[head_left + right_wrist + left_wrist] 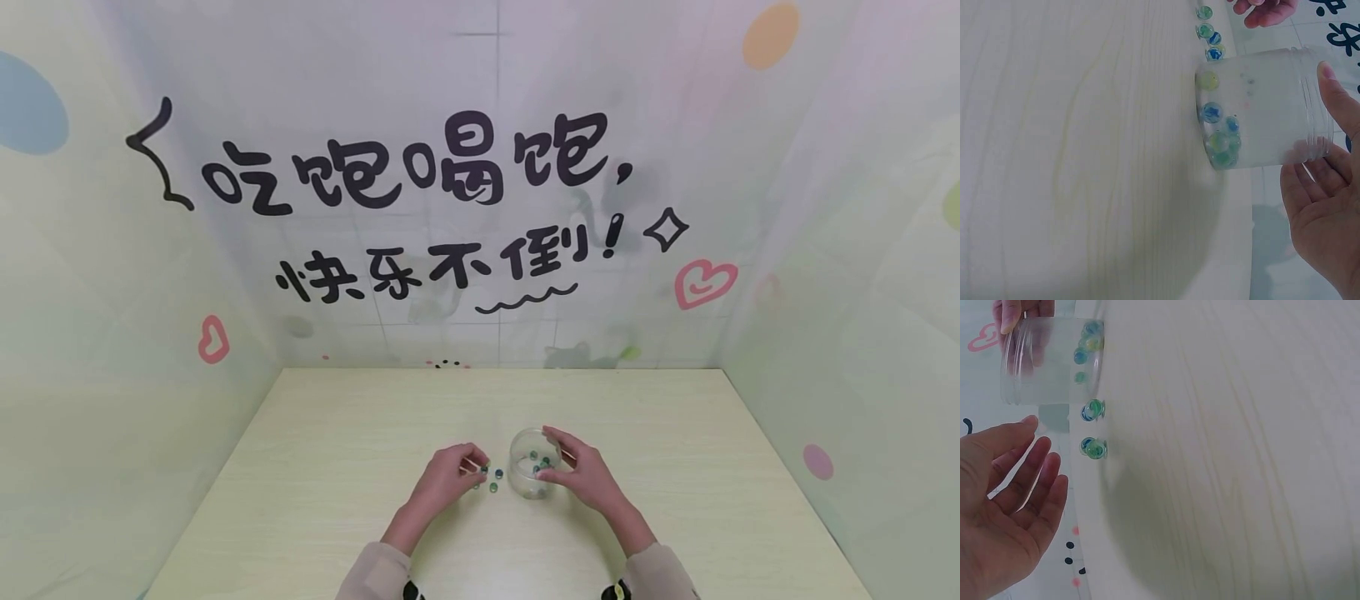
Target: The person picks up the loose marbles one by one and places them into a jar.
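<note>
The right hand (588,477) had its grip curled round the clear jar (1272,112), upright on the tabletop (337,442), inside marbles (1212,112) at its bottom. The left hand (446,479), fingers loosely parted, seemingly empty, hung near loose marbles (498,473) beside it. Pinching singly (they'd roll) seemed wisest, jar steadied.

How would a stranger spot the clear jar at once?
On the pale table, find the person's right hand. It holds the clear jar by the rim; unlike the loose marbles beside it, it's a container with other marbles inside.
</note>
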A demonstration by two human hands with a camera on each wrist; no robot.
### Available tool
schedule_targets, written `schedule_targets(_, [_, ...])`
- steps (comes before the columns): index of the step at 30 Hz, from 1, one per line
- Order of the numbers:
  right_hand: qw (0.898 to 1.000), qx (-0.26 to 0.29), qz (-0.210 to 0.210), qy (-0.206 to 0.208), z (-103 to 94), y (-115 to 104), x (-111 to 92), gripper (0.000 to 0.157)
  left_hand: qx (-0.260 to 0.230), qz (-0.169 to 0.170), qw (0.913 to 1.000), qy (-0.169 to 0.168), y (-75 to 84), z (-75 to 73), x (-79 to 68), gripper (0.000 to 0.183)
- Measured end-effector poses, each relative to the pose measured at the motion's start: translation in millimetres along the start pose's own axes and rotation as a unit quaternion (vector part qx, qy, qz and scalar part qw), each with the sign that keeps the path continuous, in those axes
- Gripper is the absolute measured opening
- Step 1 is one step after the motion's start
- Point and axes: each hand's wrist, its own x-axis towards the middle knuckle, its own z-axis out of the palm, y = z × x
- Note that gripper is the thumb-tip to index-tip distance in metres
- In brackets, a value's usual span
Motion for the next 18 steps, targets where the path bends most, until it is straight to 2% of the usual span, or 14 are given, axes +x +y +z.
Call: schedule_targets(18, [1.0, 0.003, -0.004, 0.002, 0.5, 2.0, 0.6, 0.07, 0.021, -0.015, 0.9996, -0.011, -7.8, 4.4, -5.0, 0.015])
